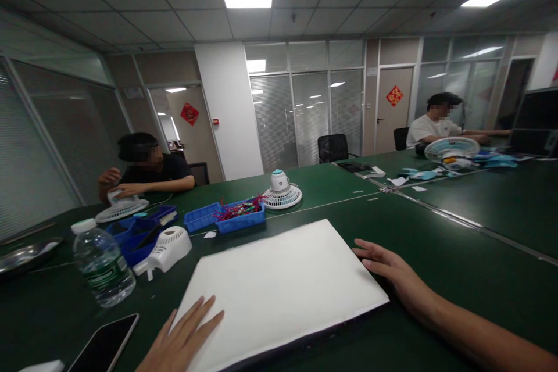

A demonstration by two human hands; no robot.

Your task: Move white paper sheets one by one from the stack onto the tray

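Observation:
A large white board point(279, 285) lies flat on the green table point(457, 267) in front of me. My left hand point(183, 340) rests open on its near left corner, fingers stretched out flat. My right hand point(386, 264) lies open at the board's right edge, fingers touching the table beside it. Neither hand holds anything.
A water bottle point(101, 261) and a phone point(104, 346) sit at the near left. Beyond are a white fan housing point(168, 250), blue trays point(226, 215) with small parts, and a fan grille with motor point(281, 192). Two other people sit at the table, left and far right.

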